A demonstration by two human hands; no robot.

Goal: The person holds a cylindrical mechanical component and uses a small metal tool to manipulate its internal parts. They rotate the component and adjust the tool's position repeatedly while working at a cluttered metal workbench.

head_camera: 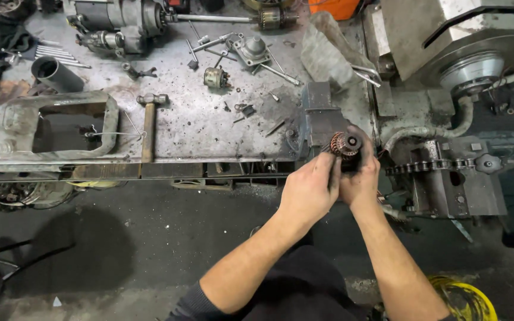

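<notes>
armature [345, 144] body perhaps behind fingers [332, 169]

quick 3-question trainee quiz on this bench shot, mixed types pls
1. True or false: both hands grip the copper-wound motor armature.
2. The wooden-handled steel hammer lies: A) on the floor, B) on the grey metal bench, C) in the left hand.
3. Fill in: the black roller chain lies to the ___ of the right hand.

Key: 1 true; 2 B; 3 right
</notes>
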